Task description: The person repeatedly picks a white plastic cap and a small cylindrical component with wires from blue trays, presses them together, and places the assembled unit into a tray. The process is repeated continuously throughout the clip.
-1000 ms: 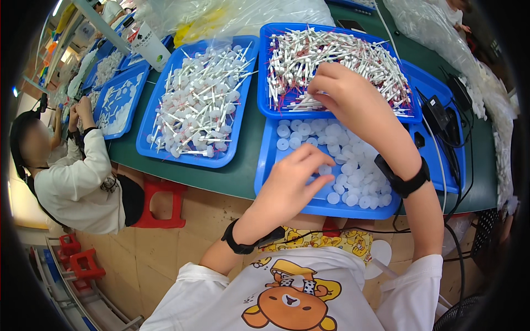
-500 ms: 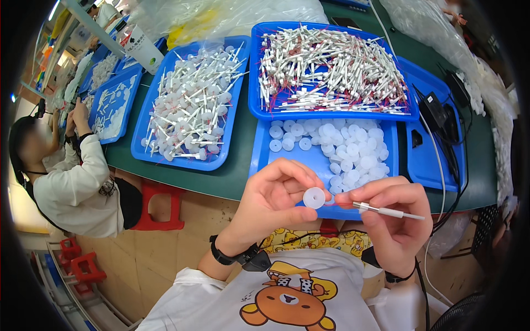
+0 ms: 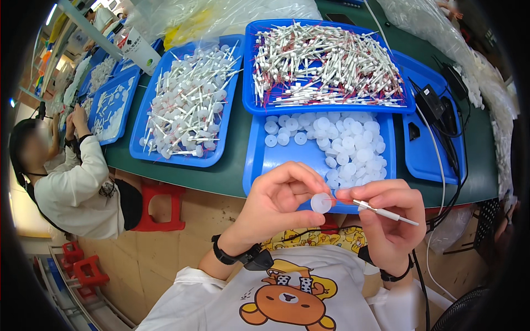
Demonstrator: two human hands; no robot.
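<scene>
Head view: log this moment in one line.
left hand: holds disc; right hand: holds rod; rod tray: over far side of disc tray

From here I see a white rod [image 3: 393, 214], red wire [image 3: 330, 199], a translucent whitish disc [image 3: 320, 203], a blue tray [image 3: 287, 160], a green worktop [image 3: 223, 179].

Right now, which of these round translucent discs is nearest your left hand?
The disc held by the left hand, beside the white stick in the right hand. The other loose discs lie beyond it in a blue tray.

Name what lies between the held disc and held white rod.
Between disc and rod, the head view shows a red wire and fingertips of the right hand.
</scene>
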